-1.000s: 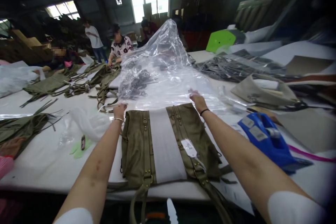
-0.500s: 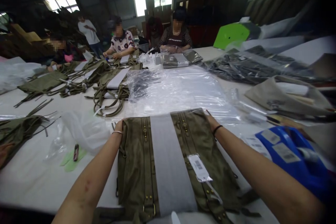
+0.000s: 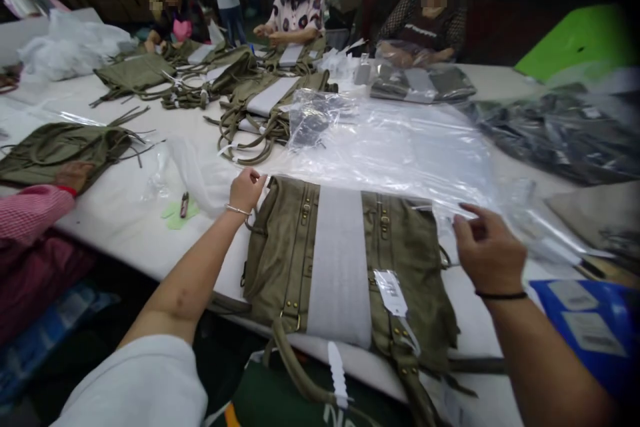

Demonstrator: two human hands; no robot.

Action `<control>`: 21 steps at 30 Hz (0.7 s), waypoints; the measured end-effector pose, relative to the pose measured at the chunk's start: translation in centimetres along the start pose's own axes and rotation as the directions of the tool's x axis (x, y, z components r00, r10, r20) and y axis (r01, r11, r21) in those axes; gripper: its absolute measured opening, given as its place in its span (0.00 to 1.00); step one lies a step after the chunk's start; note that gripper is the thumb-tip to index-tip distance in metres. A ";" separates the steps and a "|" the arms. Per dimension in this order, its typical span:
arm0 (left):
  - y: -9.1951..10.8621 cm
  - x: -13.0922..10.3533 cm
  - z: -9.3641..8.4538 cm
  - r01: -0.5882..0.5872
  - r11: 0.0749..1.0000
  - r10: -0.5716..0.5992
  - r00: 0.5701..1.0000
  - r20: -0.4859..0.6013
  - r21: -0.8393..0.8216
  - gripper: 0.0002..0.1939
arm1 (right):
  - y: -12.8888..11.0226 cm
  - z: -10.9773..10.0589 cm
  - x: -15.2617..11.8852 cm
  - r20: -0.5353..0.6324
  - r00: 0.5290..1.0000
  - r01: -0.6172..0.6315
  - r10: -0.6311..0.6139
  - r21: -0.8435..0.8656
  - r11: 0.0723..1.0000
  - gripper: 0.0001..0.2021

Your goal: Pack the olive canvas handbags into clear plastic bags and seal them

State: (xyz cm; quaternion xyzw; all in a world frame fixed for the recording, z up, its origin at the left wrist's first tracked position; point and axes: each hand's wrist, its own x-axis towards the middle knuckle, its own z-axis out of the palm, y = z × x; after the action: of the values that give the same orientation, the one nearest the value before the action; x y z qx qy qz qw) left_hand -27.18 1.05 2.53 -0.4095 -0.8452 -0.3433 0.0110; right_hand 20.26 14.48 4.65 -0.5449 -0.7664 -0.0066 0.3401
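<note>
An olive-green handbag (image 3: 280, 247) lies flat before me, its handles hanging over the table's front edge. A wide pale grey band (image 3: 340, 260) runs down its middle, and a white barcode tag (image 3: 391, 292) rests on its right half. My left hand (image 3: 246, 191) is beside the bag's far left corner, fingers loosely curled with a small gap at the thumb. Off the bag's right side, my right hand (image 3: 487, 250) is raised with thumb and forefinger apart, nothing visible between them. Beyond the bag lie clear plastic sheets or bags (image 3: 400, 140).
More olive bags (image 3: 273, 95) lie at the back left. A co-worker's hand (image 3: 75, 175) rests on another bag (image 3: 45, 153) at left. Blue plastic (image 3: 590, 320) lies at right, near wrapped dark goods (image 3: 550, 133). Several people sit or stand across the table (image 3: 110, 213).
My right hand has come off the bag's side and moved right. My left hand now shows beside the far left corner. The view has tilted down and turned left.
</note>
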 end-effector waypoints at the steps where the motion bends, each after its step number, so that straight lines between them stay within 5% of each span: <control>1: 0.3 -0.9 0.1 -0.049 0.998 0.048 0.998 -0.038 -0.024 0.14 | -1.5 0.1 -0.5 0.042 0.997 0.061 -0.064 0.078 0.995 0.19; 3: 0.9 -2.8 0.7 -0.191 0.979 0.188 0.981 -0.047 -0.072 0.14 | -4.0 1.7 -1.6 0.202 0.942 0.216 -0.268 0.250 0.944 0.17; 5: 1.7 -4.2 1.5 -0.386 0.920 0.383 0.922 -0.052 -0.073 0.12 | -5.8 4.7 -1.7 0.315 0.828 0.365 -0.464 0.327 0.872 0.19; 8: 3.2 -4.6 2.9 -0.675 0.737 0.676 0.735 0.051 -0.034 0.13 | -7.2 9.5 0.4 0.419 0.748 0.464 -0.515 0.224 0.857 0.21; 10: 4.4 -4.0 3.8 -0.805 0.593 0.789 0.572 0.225 -0.032 0.14 | -7.7 11.5 2.7 0.492 0.757 0.445 -0.430 0.094 0.891 0.21; 11: 5.0 -3.6 4.3 -0.833 0.554 0.795 0.525 0.303 -0.011 0.14 | -7.8 12.0 3.8 0.522 0.767 0.422 -0.372 0.025 0.906 0.20; 12: 5.5 -3.0 4.7 -0.831 0.555 0.767 0.530 0.361 0.040 0.14 | -7.8 12.2 4.7 0.545 0.777 0.398 -0.315 -0.038 0.916 0.20; 16: 6.6 0.0 5.9 -0.653 0.698 0.541 0.750 0.380 0.294 0.15 | -7.0 11.4 6.6 0.578 0.798 0.326 -0.170 -0.177 0.928 0.27; 21: 5.1 2.7 6.4 -0.628 0.730 0.494 0.757 0.428 0.270 0.25 | -4.4 11.3 7.4 0.661 0.750 0.229 -0.023 -0.226 0.947 0.32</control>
State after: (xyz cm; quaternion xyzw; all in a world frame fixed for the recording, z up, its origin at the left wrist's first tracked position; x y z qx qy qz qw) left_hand -23.66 8.85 1.36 -0.6886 -0.7193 -0.0714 0.0584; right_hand 9.49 23.10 1.46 -0.5037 -0.8620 0.0462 -0.0327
